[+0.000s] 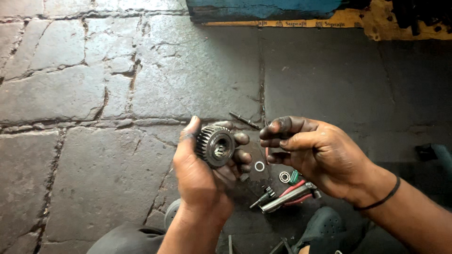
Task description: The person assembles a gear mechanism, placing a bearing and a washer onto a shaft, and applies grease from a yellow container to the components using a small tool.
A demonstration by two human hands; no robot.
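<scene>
So we've got the gear [214,146] sitting in our left hand [202,171], just left of the middle of the frame, thumb up along its left side and fingers [241,155] curled round the right, so that grip is closed on it with the toothed rim and the splined bore facing up at us. Our right hand [313,153] is right of centre, just beside the gear but not touching it, fingers folded in with the tips pointing left; it looks pinched on something thin, maybe a red bit poking out below the fingers, but we honestly can't tell whether that grip is holding anything. There's a black band [382,197] on that wrist. Down on the stone floor [94,94] between and below the hands we've got a washer [259,166], a small bearing [284,177], and red-handled pliers [289,194] lying at an angle with the jaws toward the lower middle, with a small dark bolt-like piece [264,196] just beside them. A thin dark pin [244,120] lies on the floor just above the gear. A dark shoe [324,228] shows at the bottom right of centre, and a yellow strip [301,23] with a blue thing [263,8] above it runs along the top edge.
</scene>
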